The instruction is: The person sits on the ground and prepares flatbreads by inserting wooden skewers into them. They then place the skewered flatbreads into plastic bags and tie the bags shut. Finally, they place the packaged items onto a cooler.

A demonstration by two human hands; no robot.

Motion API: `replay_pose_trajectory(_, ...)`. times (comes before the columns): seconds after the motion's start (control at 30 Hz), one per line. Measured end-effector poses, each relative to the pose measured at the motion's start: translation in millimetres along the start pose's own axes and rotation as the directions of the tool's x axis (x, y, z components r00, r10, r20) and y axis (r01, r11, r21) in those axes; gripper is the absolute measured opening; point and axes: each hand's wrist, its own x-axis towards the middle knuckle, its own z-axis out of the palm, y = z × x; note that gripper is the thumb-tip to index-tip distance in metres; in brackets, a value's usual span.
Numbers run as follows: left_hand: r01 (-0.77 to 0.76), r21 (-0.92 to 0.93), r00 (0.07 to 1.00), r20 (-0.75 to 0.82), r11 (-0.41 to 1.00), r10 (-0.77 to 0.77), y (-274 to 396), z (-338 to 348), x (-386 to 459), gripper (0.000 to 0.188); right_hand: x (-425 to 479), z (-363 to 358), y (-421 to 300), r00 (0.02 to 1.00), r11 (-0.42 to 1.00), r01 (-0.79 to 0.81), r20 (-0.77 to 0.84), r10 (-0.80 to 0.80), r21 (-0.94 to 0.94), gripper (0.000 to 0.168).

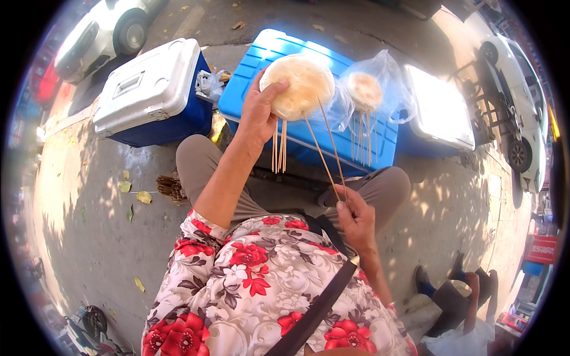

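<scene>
My left hand (262, 101) grips a round pale flatbread (299, 84) by its left side, thumb on top, above a bright blue box. My right hand (355, 213) pinches two thin wooden skewers (321, 153) near their lower ends. Their upper ends meet the bread's lower edge; how deep they go cannot be seen. Several more skewers (279, 149) hang below my left hand, their tops hidden behind the bread and fingers. To the right, another browned flatbread (365, 91) with several skewers lies in a clear plastic bag (387, 73).
The blue box (240, 89) stands before my knees. A white-lidded cooler (151, 84) is at left, another (438, 107) at right. A bundle of sticks (171, 184) lies by my left knee. Cars (512, 111) stand beyond, and a seated person (463, 302) is at lower right.
</scene>
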Motion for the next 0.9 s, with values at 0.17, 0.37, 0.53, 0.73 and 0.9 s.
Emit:
replay_pose_trajectory(0.17, 0.012, 0.068, 0.999, 0.049, 0.998, -0.016, -0.9, 3.8, -8.4, 0.055, 4.3, 1.4, -5.4, 0.999, 0.997, 0.054, -0.003, -0.054, -0.055, 0.032)
replay_pose_trajectory(0.37, 0.024, 0.087, 0.988, 0.151, 0.996, -0.037, -6.3, 7.8, -16.2, 0.053, 12.1, 8.8, 1.9, 0.996, 0.996, 0.081, -0.036, -0.082, -0.026, 0.032)
replay_pose_trajectory(0.53, 0.055, 0.112, 0.978, 0.194, 0.992, -0.076, -13.1, 7.0, -24.8, 0.054, 21.7, 12.7, 6.6, 0.996, 0.996, 0.087, -0.034, -0.086, 0.014, 0.031)
replay_pose_trajectory(0.73, 0.11, 0.11, 0.976, 0.177, 0.988, -0.128, -24.1, 7.4, -31.5, 0.059, 31.8, 17.7, 2.2, 0.994, 0.994, 0.104, -0.04, -0.103, 0.024, 0.032)
replay_pose_trajectory(0.9, 0.114, 0.12, 0.968, 0.211, 0.986, -0.137, -26.4, 7.3, -34.3, 0.058, 38.9, 23.1, 4.4, 0.994, 0.991, 0.108, -0.038, -0.105, 0.077, 0.032)
